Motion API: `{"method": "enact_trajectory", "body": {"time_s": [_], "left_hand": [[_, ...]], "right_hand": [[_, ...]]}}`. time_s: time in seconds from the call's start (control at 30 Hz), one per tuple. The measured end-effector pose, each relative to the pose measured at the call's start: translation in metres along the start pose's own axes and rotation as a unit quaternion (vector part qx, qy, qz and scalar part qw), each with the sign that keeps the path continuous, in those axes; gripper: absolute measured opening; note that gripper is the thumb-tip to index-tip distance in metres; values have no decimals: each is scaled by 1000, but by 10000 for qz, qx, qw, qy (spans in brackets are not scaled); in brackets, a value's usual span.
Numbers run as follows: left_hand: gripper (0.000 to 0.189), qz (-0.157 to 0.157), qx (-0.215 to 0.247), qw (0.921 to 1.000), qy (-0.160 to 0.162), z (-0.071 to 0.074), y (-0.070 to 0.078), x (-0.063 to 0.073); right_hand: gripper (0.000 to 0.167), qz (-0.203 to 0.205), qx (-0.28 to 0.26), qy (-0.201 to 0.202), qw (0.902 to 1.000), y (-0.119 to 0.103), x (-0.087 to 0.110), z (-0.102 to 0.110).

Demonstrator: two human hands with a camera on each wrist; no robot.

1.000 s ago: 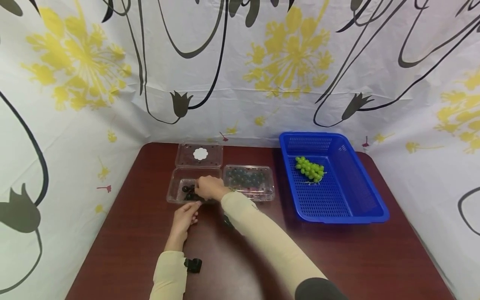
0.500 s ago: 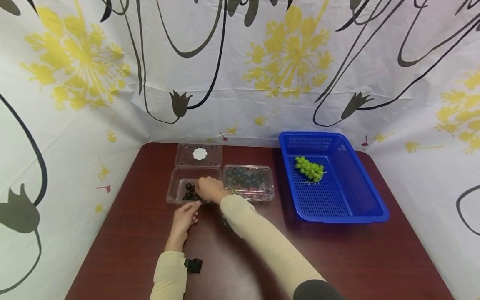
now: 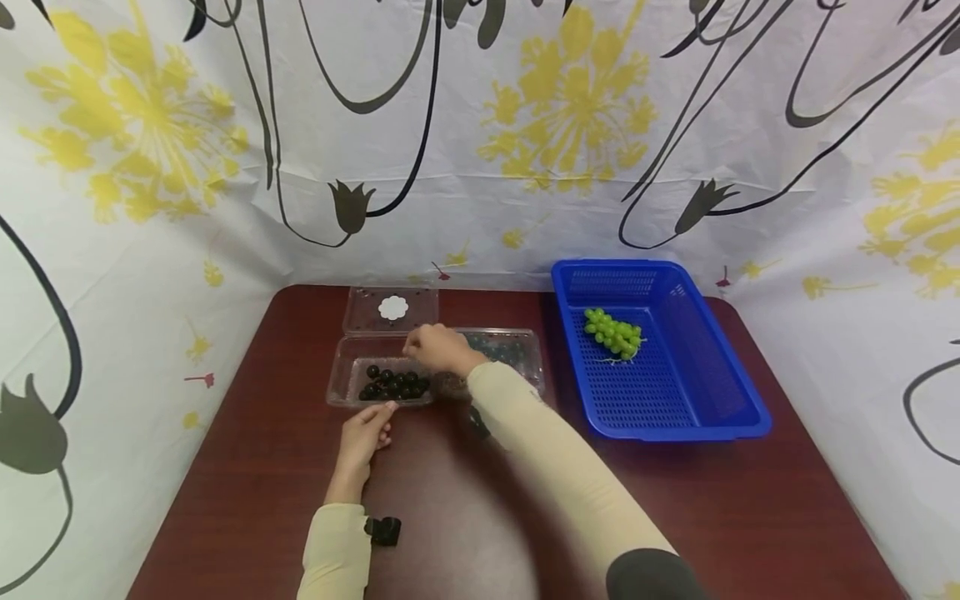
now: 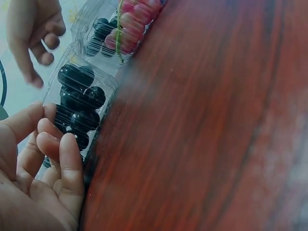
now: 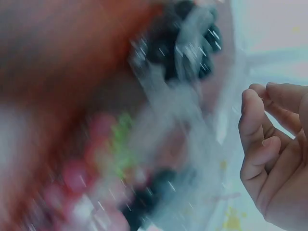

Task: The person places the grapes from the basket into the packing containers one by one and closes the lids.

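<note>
Left hand [image 3: 363, 435] on an open plastic box [image 3: 344, 377], right hand [image 3: 446, 349] raised above one brown tabletop [image 3: 450, 508].
Nearest, the left grip pinches the open box's near rim; inside lie roughly a dozen black grapes [image 3: 393, 385], too bunched to count exactly. Just beyond, the right grip is relaxed, fingers loosely bent around nothing, over where the two clear boxes meet. Right of the first stands a second box [image 3: 537, 357] with red grapes [image 4: 134, 25] and dark ones, number unclear. Farther right, one blue basket [image 3: 660, 404] carries one bunch of green grapes [image 3: 613, 334]. At the back, one lid [image 3: 362, 312] bears one white sticker [image 3: 393, 307].
</note>
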State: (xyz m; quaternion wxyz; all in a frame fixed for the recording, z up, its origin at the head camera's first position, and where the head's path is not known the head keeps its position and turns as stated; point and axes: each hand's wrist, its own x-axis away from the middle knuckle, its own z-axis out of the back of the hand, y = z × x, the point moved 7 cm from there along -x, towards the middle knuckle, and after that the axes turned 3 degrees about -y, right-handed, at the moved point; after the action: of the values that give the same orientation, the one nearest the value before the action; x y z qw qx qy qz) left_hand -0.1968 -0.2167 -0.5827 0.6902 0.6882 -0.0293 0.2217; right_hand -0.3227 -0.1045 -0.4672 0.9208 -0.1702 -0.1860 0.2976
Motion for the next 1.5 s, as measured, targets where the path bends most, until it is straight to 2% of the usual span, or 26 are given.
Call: {"method": "enact_trajectory", "body": {"time_s": [0.47, 0.73, 0.93, 1.17, 1.33, 1.5], "left_hand": [[42, -36, -136, 9999, 46, 7, -1, 0], [40, 24, -173, 9998, -49, 4, -5, 2], [40, 84, -126, 9997, -189, 1, 1, 6], [42, 73, -176, 9998, -82, 2, -2, 2], [42, 112, -107, 9999, -69, 1, -1, 1], [43, 88, -68, 9999, -100, -1, 2, 3]], "right_hand": [[32, -174, -461, 198, 9986, 40, 17, 109], [32, -625, -663, 482, 9947, 98, 42, 156], [31, -764, -472, 993, 9910, 138, 65, 185], [34, -1100, -306, 1263, 9854, 178, 93, 203], [34, -1187, -373, 1413, 9821, 205, 109, 202], [35, -1371, -485, 1390, 9796, 232, 125, 196]]}}
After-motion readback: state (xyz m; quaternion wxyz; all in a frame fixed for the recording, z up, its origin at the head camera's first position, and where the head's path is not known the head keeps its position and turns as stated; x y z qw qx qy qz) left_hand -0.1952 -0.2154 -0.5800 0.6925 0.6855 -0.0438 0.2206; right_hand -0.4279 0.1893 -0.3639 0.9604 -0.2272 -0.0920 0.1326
